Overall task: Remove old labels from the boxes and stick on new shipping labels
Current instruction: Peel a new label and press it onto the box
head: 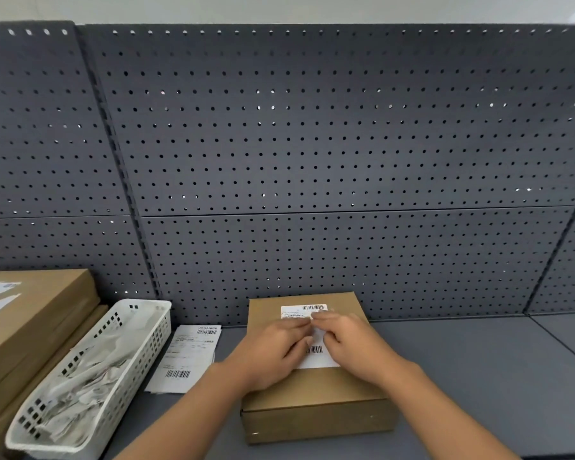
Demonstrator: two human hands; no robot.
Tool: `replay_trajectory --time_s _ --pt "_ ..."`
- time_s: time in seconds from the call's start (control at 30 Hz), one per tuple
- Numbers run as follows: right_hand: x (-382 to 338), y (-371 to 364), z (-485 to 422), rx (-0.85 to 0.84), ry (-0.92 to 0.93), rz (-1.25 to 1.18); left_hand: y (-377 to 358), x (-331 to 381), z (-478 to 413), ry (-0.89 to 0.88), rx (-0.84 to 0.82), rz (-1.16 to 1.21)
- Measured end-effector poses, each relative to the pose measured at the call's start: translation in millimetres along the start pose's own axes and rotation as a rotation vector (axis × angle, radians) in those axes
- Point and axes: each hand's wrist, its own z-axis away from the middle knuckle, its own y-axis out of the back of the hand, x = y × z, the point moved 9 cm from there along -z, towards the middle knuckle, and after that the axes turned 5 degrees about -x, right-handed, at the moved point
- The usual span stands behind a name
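Note:
A brown cardboard box (316, 403) stands on the grey shelf in front of me. A white shipping label (317, 356) with barcodes lies flat on its lid. My left hand (273, 350) and my right hand (354, 343) both rest on the label. Their fingertips meet near its upper part and press it down onto the lid. The hands hide the middle of the label. Neither hand grips anything that I can see.
A stack of loose shipping labels (188, 356) lies left of the box. Further left stands a white plastic basket (136, 366) full of crumpled paper scraps. Stacked cardboard boxes (30, 323) fill the left edge. A dark pegboard wall (312, 161) closes the back.

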Motion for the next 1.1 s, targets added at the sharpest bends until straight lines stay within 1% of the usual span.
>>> replay_trajectory --time_s 0.1,0.2,0.27,0.47,0.57,0.63,0.73,0.87,0.93,1.03,1.1 --pt "-1 -9 5 -0.044 0.018 0.013 -3 3 4 -0.012 0.019 0.022" --pt "1 -14 8 -0.067 0.014 -0.008 -7 -4 6 0.000 0.037 0.143" --pt "3 -17 7 -0.089 0.021 0.022 -7 -6 6 -0.005 0.036 0.189" --pt "1 -22 2 -0.145 -0.013 0.171 -12 -5 3 0.006 -0.031 0.119" --pt "-2 -28 5 -0.143 0.007 0.238 -16 -4 5 -0.002 -0.056 0.060" --pt "0 -26 7 -0.121 0.022 0.175 -16 -3 6 0.014 -0.073 0.024" --pt "3 -20 12 -0.071 0.025 0.062 -11 -4 12 0.086 -0.077 0.064" --pt "3 -1 19 0.087 -0.004 -0.055 7 -10 33 0.141 0.053 0.101" --pt "-3 2 22 0.074 0.022 -0.069 13 -6 41 0.107 0.073 0.098" --pt "-9 -6 28 -0.003 0.056 -0.041 11 4 46 0.036 0.027 0.122" --pt "-10 -12 31 -0.033 0.077 0.006 5 7 49 0.017 0.004 0.098"
